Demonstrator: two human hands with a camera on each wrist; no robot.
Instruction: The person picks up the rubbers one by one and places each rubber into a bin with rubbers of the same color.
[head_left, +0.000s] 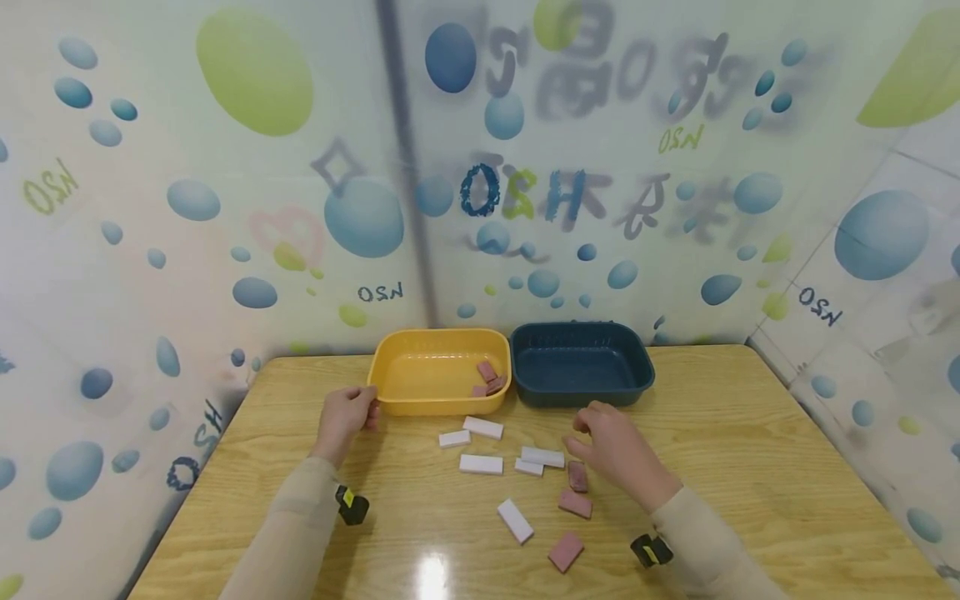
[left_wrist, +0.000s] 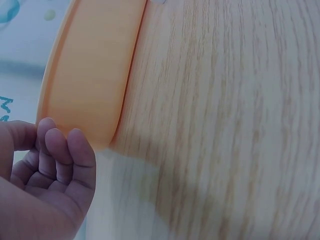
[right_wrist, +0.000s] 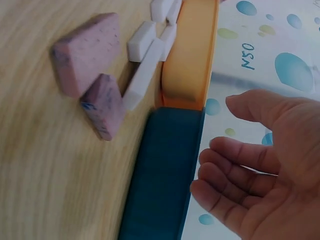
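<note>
My left hand (head_left: 347, 419) pinches the front left corner of a yellow plastic bin (head_left: 438, 406), thumb and curled fingertips at its rim in the left wrist view. Several pink eraser-like pieces (head_left: 487, 371) lie in that bin's right end. My right hand (head_left: 617, 446) hovers over the table in front of a dark blue bin (head_left: 581, 394), fingers loosely bent and thumb apart, holding nothing. Just below it, pink eraser-like blocks (right_wrist: 92, 52) lie on the wood, one (head_left: 577, 477) near the white blocks (head_left: 542, 456). No pieces show inside the blue bin.
More white blocks (head_left: 482, 464) lie scattered on the wooden table (head_left: 405, 517) before the yellow bin, one (head_left: 515, 522) closer to the front. Another pink block (head_left: 566, 552) lies near it. Both bins stand side by side at the back edge, against a patterned curtain (head_left: 300, 208).
</note>
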